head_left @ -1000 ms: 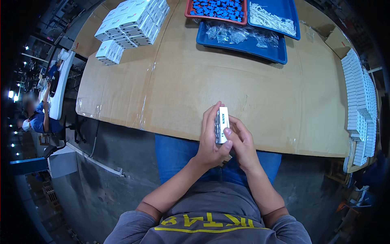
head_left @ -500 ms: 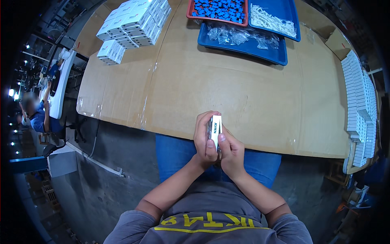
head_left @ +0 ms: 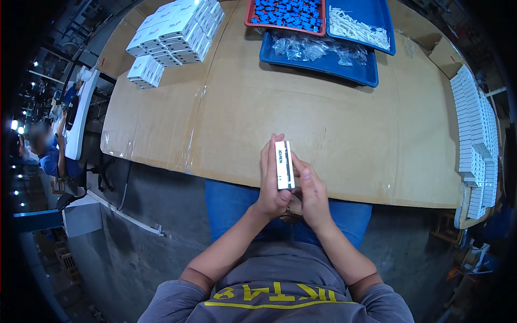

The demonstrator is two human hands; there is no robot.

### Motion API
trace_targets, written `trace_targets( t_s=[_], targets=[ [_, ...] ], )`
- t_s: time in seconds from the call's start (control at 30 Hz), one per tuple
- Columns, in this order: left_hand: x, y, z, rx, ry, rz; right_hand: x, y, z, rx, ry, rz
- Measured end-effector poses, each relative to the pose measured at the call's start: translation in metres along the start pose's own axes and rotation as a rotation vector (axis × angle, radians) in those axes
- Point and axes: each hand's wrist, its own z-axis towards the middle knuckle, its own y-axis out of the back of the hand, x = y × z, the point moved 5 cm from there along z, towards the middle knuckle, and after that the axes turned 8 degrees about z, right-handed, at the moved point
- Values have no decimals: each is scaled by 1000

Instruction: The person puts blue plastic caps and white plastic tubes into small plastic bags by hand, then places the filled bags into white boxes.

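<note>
A slim white box (head_left: 283, 166) with a dark strip along one side stands between my hands, above the front edge of the cardboard-covered table (head_left: 258, 129). My left hand (head_left: 268, 183) is closed on it, fingers along its left side and thumb at its lower end. Against the right side rest the fingers of my right hand (head_left: 313, 196), whose thumb is lifted off the box. The box's underside and some fingertips are hidden.
Stacked white boxes (head_left: 177, 32) stand at the far left; more line the right edge (head_left: 476, 134). At the back are a red tray (head_left: 249, 22) of blue pieces, a blue tray (head_left: 392, 32) of white pieces and a lower blue tray (head_left: 323, 70) with clear plastic pieces. A person (head_left: 51, 156) sits left.
The box and both hands have moved slightly away from my body. The box has turned so its dark strip shows on the right, and my right thumb has come off it.
</note>
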Motion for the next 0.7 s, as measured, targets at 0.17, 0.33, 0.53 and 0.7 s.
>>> trace_targets(
  t_s=[0.17,0.33,0.53,0.7],
  targets=[
    [5,-7,-6,110,330,-400,17,18,8,139,71,-352],
    [-1,-17,-10,183,782,-757,40,16,12,221,540,-676],
    [-8,-26,-23,262,953,-811,41,13,18,353,699,-825],
    [-14,-32,-23,225,960,-847,34,18,18,305,829,-705]
  ],
)
